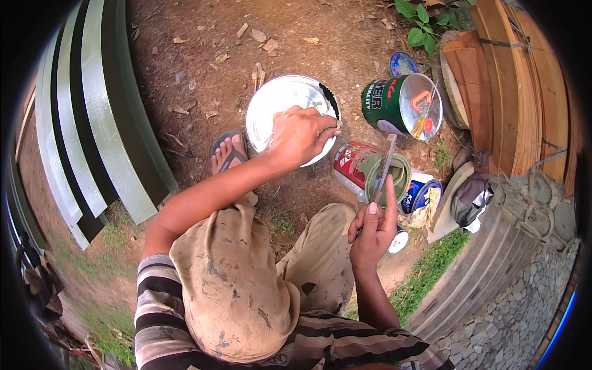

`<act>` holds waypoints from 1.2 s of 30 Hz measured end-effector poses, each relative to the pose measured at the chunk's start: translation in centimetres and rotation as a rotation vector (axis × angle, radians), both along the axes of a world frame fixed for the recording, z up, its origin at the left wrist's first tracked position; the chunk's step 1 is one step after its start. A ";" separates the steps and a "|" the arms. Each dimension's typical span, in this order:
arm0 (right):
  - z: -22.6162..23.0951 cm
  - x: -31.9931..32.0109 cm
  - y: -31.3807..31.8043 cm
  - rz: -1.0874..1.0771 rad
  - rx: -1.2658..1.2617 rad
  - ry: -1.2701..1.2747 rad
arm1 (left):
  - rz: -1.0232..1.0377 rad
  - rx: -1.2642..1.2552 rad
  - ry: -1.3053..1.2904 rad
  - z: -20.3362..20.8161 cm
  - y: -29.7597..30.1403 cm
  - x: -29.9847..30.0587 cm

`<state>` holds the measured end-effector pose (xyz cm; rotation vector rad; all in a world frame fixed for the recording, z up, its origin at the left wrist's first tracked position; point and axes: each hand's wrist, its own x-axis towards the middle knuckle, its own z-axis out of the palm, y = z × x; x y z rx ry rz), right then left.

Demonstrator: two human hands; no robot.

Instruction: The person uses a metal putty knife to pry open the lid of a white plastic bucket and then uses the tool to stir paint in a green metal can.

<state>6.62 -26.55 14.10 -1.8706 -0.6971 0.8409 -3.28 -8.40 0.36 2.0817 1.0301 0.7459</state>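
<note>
My left hand (302, 135) is over a white, silver-rimmed round can top (262, 111) on the ground. Its fingers are pinched together at the right rim, where a small light bit shows at the fingertips; what it is cannot be made out. In my right hand (375, 234) is an upright flat metal scraper (386, 163), gripped between thumb and fingers with the index finger stretched along it. Just behind the scraper stands an open can (354, 163) with a red label and grey-green paint about its mouth. A dark jagged patch marks the white top's far right edge.
A green can (385, 105) carries orange- and yellow-handled tools (424, 114) on its silver lid. Beside the open can lie a blue can (416, 191) and a crumpled cloth (425, 213). Painted metal panels (105, 92) stand left; wooden boards (530, 86) are at right.
</note>
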 end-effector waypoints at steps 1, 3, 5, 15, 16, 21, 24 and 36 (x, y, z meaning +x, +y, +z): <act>0.0 0.0 0.1 0.002 0.003 -0.001 | -0.003 0.013 0.001 -0.1 0.0 0.0; 0.3 0.0 0.3 -0.004 -0.013 0.017 | -0.010 0.020 -0.011 -0.2 0.0 -0.1; 0.5 0.1 0.3 0.002 -0.024 0.012 | -0.022 0.018 -0.012 -0.4 0.0 0.0; 1.6 1.9 2.5 0.253 0.183 -0.520 | -0.087 0.104 -0.092 -1.1 0.1 0.4; 1.9 1.5 3.1 0.237 0.236 -0.486 | -0.084 0.103 -0.103 -1.2 0.0 0.5; 4.3 1.7 4.7 0.329 0.125 -0.565 | -0.058 0.049 -0.087 -1.3 -0.1 0.1; 3.1 2.3 3.9 0.282 0.262 -0.780 | -0.068 0.057 -0.109 -1.0 -0.1 0.3; -0.7 2.3 3.8 0.289 0.597 -1.057 | -0.134 0.104 -0.116 -1.1 0.1 0.4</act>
